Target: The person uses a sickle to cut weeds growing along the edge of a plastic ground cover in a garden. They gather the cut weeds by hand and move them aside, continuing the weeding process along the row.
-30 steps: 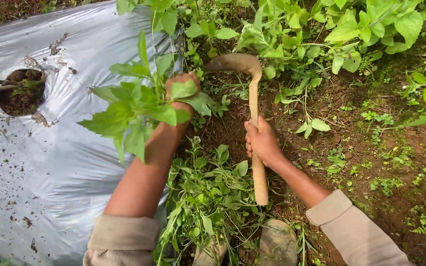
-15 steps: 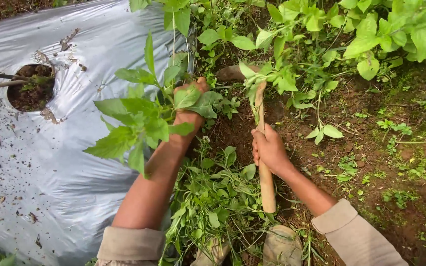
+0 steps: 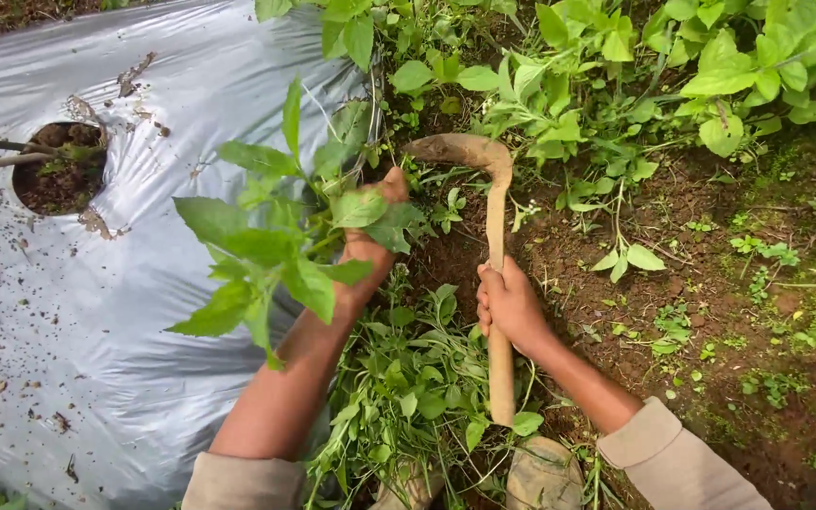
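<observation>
Reddish-brown garden soil [image 3: 710, 283] is filling the right side of the view, with silver plastic mulch sheeting [image 3: 96, 312] lying over the bed on the left and a round planting hole [image 3: 54, 170] showing dark earth in it. The person's left hand [image 3: 370, 241] is closing around the stems of a leafy green weed [image 3: 257, 255] at the edge of the sheeting; broad leaves are covering most of the fingers, so the exact grip is hard to make out. The right hand [image 3: 510, 307] is wrapping firmly around the wooden handle of a small hoe [image 3: 495, 236], whose curved, soil-coated blade is arching to the left just beside the left hand. A pile of cut weeds [image 3: 408, 387] is lying between the two forearms, hiding the ground there. Two muddy boot toes [image 3: 540, 472] are peeking out at the bottom edge, partly cut off. Taller green plants [image 3: 672, 66] are crowding the top right, their bases hidden.
</observation>
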